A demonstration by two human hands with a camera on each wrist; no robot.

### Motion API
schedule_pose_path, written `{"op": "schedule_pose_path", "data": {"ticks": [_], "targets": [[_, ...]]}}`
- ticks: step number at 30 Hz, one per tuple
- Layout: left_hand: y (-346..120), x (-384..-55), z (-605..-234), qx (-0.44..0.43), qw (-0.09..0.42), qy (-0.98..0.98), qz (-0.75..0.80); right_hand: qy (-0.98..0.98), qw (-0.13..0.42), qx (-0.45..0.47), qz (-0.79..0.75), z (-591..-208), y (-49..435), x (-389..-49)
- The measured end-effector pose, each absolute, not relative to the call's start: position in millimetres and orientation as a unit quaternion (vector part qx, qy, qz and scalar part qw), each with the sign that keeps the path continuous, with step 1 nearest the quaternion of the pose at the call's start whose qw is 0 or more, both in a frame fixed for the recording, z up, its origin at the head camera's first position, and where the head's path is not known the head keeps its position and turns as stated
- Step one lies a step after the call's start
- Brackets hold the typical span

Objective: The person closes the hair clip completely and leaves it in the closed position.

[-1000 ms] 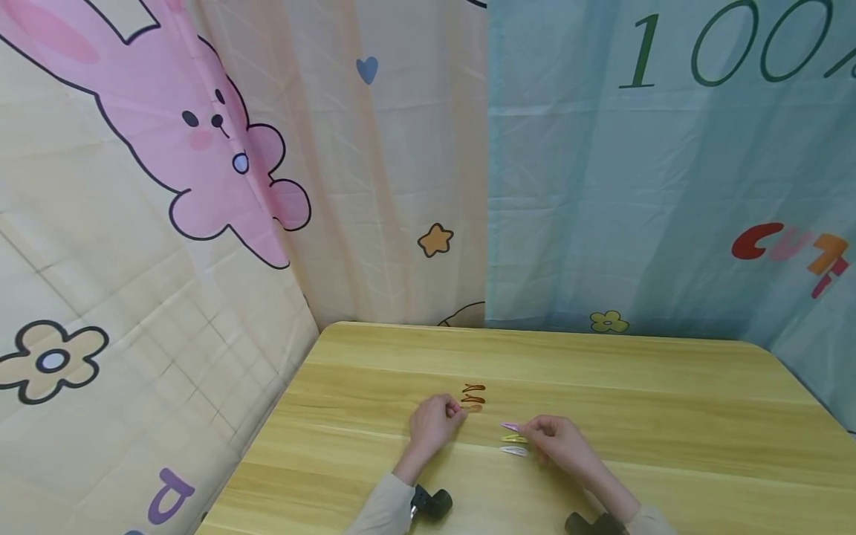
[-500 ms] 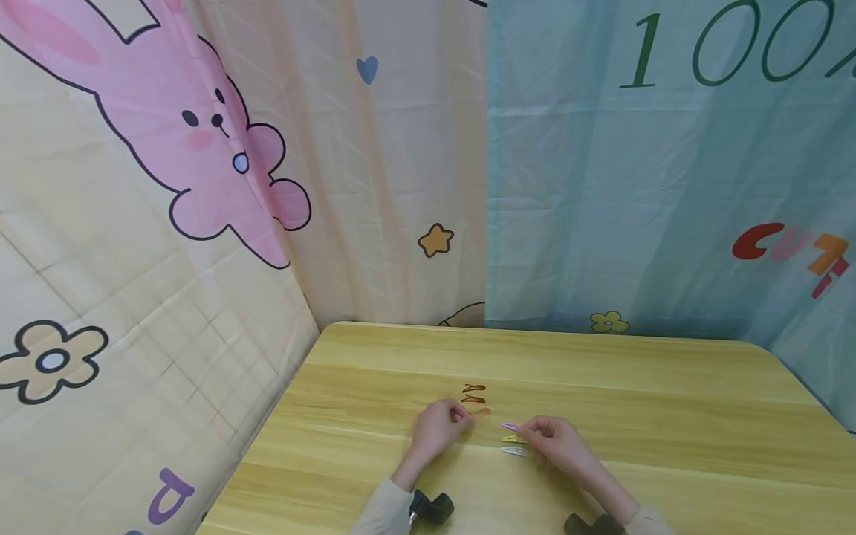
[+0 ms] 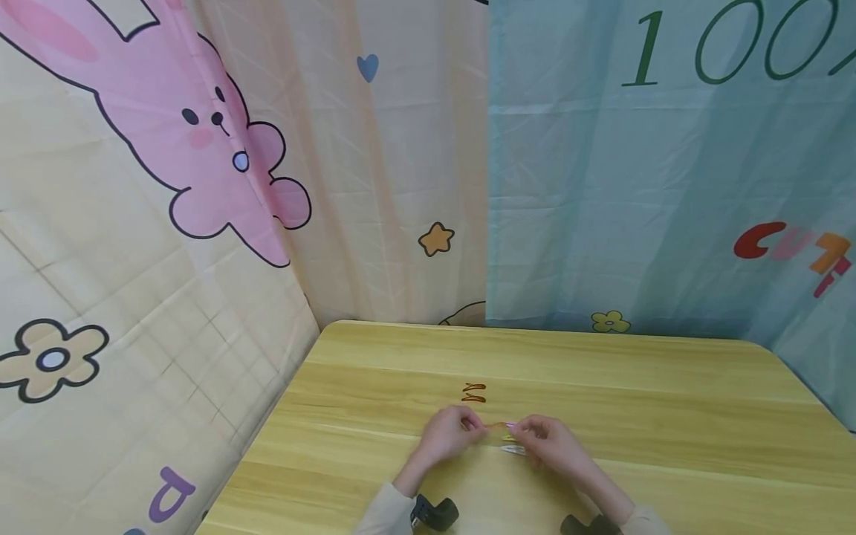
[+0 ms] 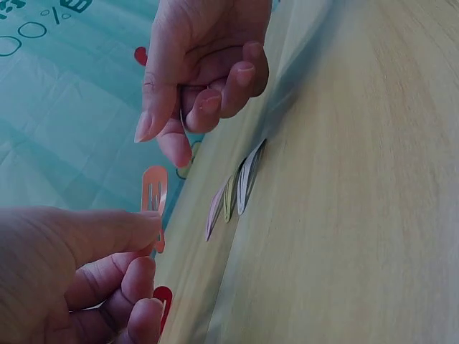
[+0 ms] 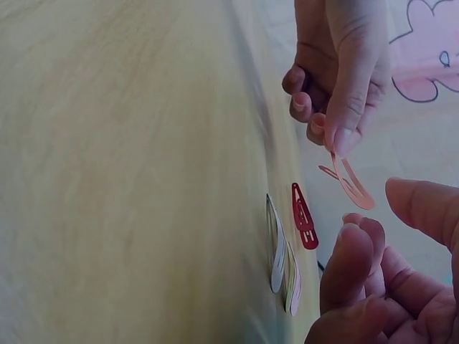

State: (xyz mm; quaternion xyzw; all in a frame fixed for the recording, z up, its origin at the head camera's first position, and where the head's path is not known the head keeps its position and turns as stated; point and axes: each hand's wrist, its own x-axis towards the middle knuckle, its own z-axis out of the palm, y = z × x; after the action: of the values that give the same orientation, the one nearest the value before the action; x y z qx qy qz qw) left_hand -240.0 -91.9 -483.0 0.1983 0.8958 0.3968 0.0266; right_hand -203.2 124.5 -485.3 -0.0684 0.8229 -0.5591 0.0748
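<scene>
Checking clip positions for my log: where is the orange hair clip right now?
In the left wrist view, the orange hair clip is left of centre, pinched by the left hand, below the right hand and left of the pink clip.

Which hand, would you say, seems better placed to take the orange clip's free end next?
Probably the right hand: it looks open and empty, close beside the orange clip, which the left hand pinches.

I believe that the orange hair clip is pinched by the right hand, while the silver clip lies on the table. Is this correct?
Not quite: the left hand, not the right hand, pinches the orange hair clip, as the left wrist view shows. The silver clip does lie on the table.
</scene>
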Motion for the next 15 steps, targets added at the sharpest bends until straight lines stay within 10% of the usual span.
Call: {"op": "schedule_pose_path", "data": {"ticks": [15], "targets": [[-84,-227,-473,0.219,0.073,0.875,0.425,0.825,0.090,-0.070,-0.553,-485,119,-203]]}}
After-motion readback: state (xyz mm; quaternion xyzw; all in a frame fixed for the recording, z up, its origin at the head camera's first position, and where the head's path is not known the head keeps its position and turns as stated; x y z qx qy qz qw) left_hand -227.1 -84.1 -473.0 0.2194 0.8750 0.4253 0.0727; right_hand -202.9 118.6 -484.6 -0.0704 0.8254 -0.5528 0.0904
